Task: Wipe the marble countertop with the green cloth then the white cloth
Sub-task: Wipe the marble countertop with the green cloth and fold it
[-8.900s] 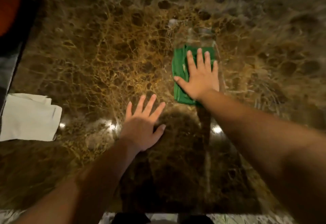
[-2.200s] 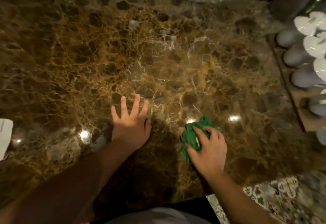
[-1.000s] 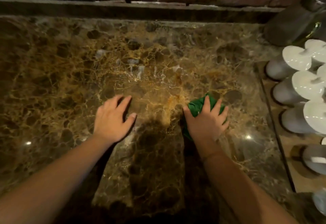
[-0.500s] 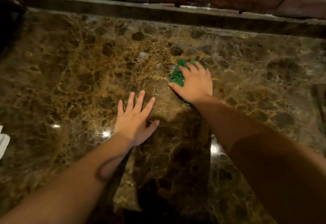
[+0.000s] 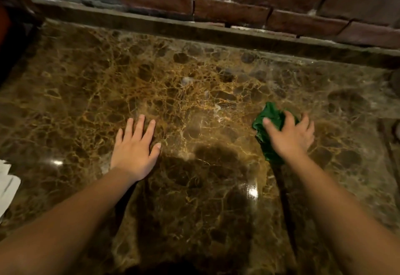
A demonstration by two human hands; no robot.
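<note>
1. The crumpled dark-green cloth (image 5: pixel 268 121) lies on the glossy brown marble countertop with gold veining (image 5: pixel 194 93), right of centre, bunched into folds rather than spread flat.
2. The right hand (image 5: pixel 290 136) presses down on that cloth, palm over it, fingers spread and slightly curled; the thumb lies across the cloth's left part. Green shows beyond the fingertips at the top and in a darker strip trailing below the thumb side.
3. The hand is motion-blurred, so whether the fingers gather the fabric or only press it flat cannot be told for sure.
4. The left hand (image 5: pixel 135 147) rests flat on the bare marble, fingers extended and a little apart, holding nothing, well apart from the cloth.
5. A white folded cloth (image 5: pixel 6 186) sits at the left edge of the frame, only partly in view, on the countertop.
6. Pale wet-looking streaks mark the stone between the two hands and above them.
7. A rough red-brick wall (image 5: pixel 238 4) runs along the far edge, behind a low stone ledge (image 5: pixel 173 28).
</note>
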